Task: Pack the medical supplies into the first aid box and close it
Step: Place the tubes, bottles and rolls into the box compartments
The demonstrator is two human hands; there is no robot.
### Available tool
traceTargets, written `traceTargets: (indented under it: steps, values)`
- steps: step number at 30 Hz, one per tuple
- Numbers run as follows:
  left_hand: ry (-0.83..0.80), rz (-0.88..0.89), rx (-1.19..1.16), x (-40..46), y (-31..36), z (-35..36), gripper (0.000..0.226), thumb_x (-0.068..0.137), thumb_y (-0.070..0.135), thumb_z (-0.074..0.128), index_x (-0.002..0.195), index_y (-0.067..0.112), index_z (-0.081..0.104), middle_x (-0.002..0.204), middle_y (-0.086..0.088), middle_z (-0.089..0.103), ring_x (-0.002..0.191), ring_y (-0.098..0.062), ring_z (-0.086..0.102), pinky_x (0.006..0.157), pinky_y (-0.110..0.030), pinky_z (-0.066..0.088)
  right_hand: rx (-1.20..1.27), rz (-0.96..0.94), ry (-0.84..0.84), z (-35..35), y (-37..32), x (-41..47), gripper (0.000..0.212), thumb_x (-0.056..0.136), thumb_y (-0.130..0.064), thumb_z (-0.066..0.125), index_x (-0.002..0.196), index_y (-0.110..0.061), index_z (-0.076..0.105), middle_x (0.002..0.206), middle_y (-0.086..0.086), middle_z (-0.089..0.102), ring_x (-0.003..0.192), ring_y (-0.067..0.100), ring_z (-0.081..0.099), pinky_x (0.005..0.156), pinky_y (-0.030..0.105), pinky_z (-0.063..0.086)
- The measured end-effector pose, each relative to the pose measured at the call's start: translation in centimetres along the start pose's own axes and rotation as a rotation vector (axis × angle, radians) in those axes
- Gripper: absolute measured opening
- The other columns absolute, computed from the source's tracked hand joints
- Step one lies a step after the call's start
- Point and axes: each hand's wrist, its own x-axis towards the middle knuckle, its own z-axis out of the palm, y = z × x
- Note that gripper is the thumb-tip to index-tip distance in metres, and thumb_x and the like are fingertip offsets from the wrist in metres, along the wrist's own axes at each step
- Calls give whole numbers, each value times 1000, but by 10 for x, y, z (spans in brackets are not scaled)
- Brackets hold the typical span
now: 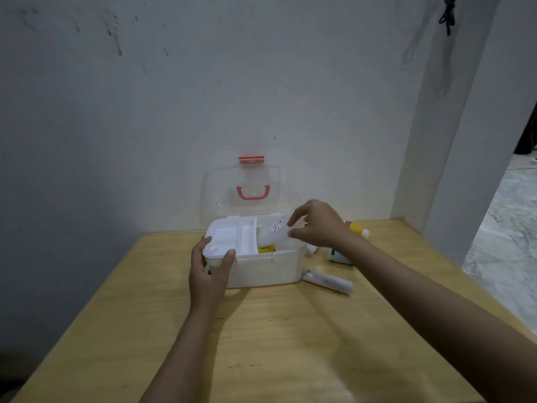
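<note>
A white first aid box (261,270) stands on the wooden table with its clear lid (241,193) raised against the wall; the lid has a pink handle and clasp. A white divided tray (232,238) sits in the box's left half. My left hand (210,274) grips the box's front left corner. My right hand (318,223) holds a white plastic bottle (271,232) tilted over the box's right half, above something yellow (266,249) inside.
Right of the box lie a yellow bottle (357,228), a white and green item (338,255), a small white container (311,250) and a wrapped white roll (328,282). The table (276,344) meets the wall behind; its right edge drops to the floor.
</note>
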Motion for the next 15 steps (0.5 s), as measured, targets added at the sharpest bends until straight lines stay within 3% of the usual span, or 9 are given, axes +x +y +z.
traceTargets:
  steps: [6, 12, 15]
  values:
    - [13, -11, -22, 1, 2, 1, 51, 78, 25, 72, 124, 29, 49, 134, 4, 50, 117, -16, 50, 81, -22, 47, -43, 15, -96, 26, -14, 17, 20, 76, -19, 74, 96, -14, 72, 116, 4, 59, 89, 13, 51, 75, 25, 44]
    - [16, -5, -33, 0, 2, 2, 51, 79, 23, 72, 124, 28, 48, 133, 5, 49, 117, -14, 49, 78, -17, 46, -123, 36, -145, 43, -21, 30, 17, 77, -5, 70, 94, -5, 71, 107, 11, 64, 95, 22, 59, 72, 27, 48]
    - [9, -1, -25, -1, 2, 2, 51, 79, 24, 71, 123, 31, 47, 133, 5, 48, 115, -13, 49, 75, -15, 47, -110, 74, -180, 50, -24, 34, 19, 75, -5, 71, 94, -3, 70, 104, 13, 66, 92, 23, 60, 60, 23, 43]
